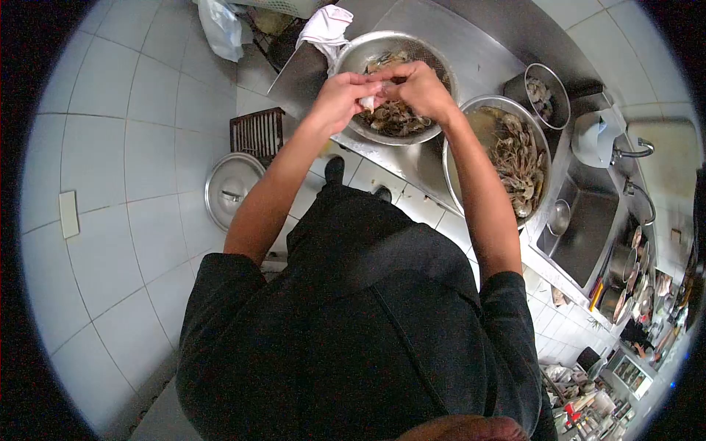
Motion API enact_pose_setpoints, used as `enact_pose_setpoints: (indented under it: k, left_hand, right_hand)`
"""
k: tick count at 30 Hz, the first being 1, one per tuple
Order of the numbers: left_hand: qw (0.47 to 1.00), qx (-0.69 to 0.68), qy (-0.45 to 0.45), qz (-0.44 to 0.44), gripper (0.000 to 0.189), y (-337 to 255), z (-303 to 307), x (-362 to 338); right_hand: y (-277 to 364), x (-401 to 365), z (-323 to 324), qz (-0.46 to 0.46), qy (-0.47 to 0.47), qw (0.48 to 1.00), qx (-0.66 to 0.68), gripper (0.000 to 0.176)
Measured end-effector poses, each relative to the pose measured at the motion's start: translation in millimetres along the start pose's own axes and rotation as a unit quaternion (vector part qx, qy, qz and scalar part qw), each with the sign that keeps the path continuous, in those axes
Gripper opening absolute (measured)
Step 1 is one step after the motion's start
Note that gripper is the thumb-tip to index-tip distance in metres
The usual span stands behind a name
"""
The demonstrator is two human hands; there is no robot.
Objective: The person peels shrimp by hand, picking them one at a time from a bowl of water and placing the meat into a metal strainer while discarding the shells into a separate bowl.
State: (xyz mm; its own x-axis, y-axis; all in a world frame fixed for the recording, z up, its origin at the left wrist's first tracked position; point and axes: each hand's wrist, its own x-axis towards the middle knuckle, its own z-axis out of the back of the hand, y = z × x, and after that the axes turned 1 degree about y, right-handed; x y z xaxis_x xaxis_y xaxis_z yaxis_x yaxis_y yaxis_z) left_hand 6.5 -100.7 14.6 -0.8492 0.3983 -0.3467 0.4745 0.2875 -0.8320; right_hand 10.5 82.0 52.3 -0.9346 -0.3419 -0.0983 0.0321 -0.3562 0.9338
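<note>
- Steel counter (476,55): under the bowl, likely so your arms reach everything from one spot.
- Tub (503,98): right of the bowl and nearer you, piled with brownish shrimp (518,158), close to your right arm.
- Bowl (364,53): beneath your hands, presumably to catch what drops; brown scraps (397,121) lie in it.
- Pot (517,92): farther right of the bowl, its pale pieces (539,95) apparently kept separate.
- Cloth (327,28): at the bowl's far left edge, probably handy for wiping.
- Right hand (421,88): over the bowl, fingertips bunched against the left's; I cannot tell their grip.
- Left hand (344,99): over the bowl, pinching a pale piece (368,103), seemingly to steady it.
</note>
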Motion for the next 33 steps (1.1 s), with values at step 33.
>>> enact_pose_setpoints:
  k: [33]
  left_hand:
    - [0.97,0.208,0.075,-0.096,0.03,17.4,-21.9,-8.0]
  right_hand:
    - [-20.4,-45.7,5.9,-0.054,-0.11,0.991,0.045,0.021]
